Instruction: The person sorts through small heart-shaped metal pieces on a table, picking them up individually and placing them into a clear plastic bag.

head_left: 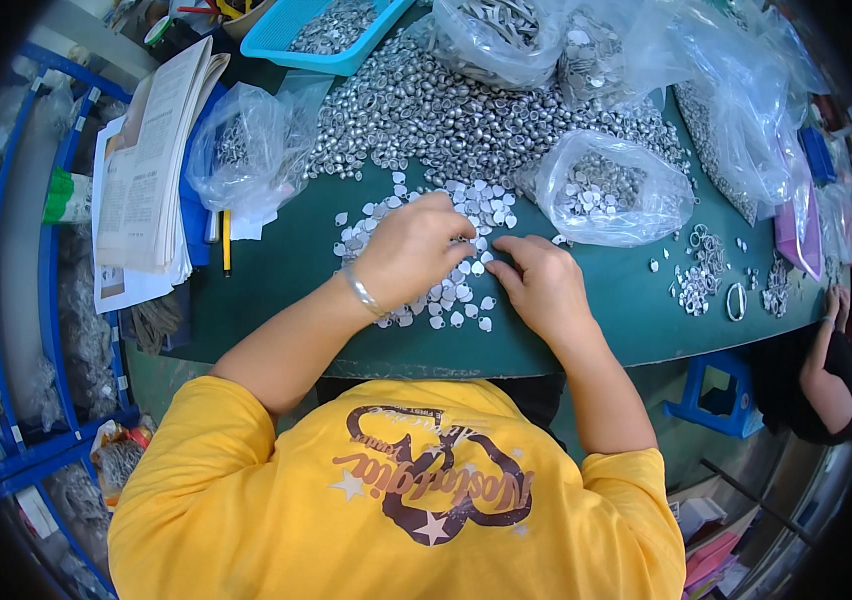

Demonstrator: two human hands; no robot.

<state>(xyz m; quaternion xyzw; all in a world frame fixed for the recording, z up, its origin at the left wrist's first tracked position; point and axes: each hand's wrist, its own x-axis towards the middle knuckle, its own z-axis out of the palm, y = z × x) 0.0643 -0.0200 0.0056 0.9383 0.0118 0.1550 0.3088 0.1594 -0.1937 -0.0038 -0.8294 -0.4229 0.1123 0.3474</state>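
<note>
Small flat silver-coloured metal tags, rounded with a little tab, form a loose pile (454, 293) on the green table (296, 325). My left hand (414, 247), with a bangle at the wrist, is over the pile's left side. Its fingers are curled in toward the thumb; whatever lies between the tips is too small to make out. Close by on the right, my right hand (543, 282) rests at the pile's edge, thumb and forefinger slightly apart, no piece visible between them. The two hands' fingertips nearly face each other, with tags between and under them.
Beyond the pile spreads a heap of domed metal pieces (426, 115). An open plastic bag (661, 205) of tags stands right of it, a blue basket (304, 48) at the back. Papers (141, 190) lie left; metal rings (703, 260) lie right. Another person's arm (821, 345) shows far right.
</note>
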